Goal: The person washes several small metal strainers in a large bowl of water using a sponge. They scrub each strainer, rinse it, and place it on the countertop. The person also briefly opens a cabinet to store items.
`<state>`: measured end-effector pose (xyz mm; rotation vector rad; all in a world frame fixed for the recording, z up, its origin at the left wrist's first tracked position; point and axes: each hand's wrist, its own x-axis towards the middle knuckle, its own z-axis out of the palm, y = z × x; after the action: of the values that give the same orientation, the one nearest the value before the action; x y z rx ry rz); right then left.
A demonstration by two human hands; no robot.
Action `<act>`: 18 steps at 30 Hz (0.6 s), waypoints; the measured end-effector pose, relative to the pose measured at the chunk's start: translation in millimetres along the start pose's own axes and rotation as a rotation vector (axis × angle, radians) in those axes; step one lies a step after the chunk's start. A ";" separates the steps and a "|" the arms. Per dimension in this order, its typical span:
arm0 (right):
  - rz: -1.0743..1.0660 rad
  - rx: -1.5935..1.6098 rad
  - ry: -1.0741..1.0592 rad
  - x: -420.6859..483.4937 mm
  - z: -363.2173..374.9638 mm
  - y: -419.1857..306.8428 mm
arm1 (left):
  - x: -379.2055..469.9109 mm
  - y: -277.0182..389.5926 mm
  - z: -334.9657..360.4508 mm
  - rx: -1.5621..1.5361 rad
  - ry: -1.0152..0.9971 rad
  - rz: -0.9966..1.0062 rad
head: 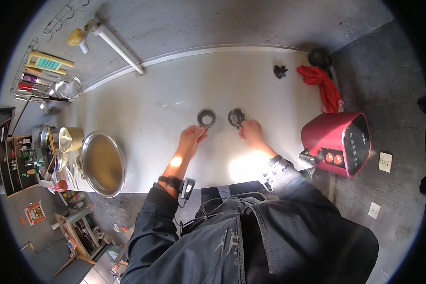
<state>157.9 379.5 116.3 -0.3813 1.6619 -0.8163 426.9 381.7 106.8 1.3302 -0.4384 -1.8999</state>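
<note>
My left hand (192, 139) pinches the lower edge of a round, dark-rimmed piece (206, 110) between thumb and fingers. A pale disc or opening shows at its middle. To its right, my right hand (251, 131) grips a second round, dark-rimmed piece (234, 117) by its lower right edge. The inside of that one looks uneven, partly dark and partly see-through. A gap separates the two pieces, both over the pale tabletop (163, 142). Whether they touch the surface I cannot tell, nor what material they are.
A red appliance with a black panel (335, 143) stands at right, below red rubber gloves (319, 83). A dark scouring clump (280, 71) lies at the back. On the left are a metal basin (121, 167) and cream jug (74, 138). A white pipe (120, 49) meets the table's back edge.
</note>
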 end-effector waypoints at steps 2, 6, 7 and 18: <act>-0.039 -0.073 0.047 0.8 10.3 9.2 | -0.4 -9.6 3.1 0.004 0.019 -0.007; -0.046 -0.142 0.094 -14.3 27.3 17.3 | -5.4 -8.8 21.4 0.080 -0.008 0.014; -0.052 -0.127 0.082 -17.4 28.0 17.3 | -6.6 -6.5 28.2 0.104 -0.035 0.031; 0.017 -0.008 0.081 -29.2 19.5 12.0 | 10.9 -19.4 64.5 0.383 -0.127 0.080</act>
<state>186.1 400.7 127.7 -0.3436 1.7413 -0.8223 359.1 377.0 112.8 1.4090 -0.9443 -1.9010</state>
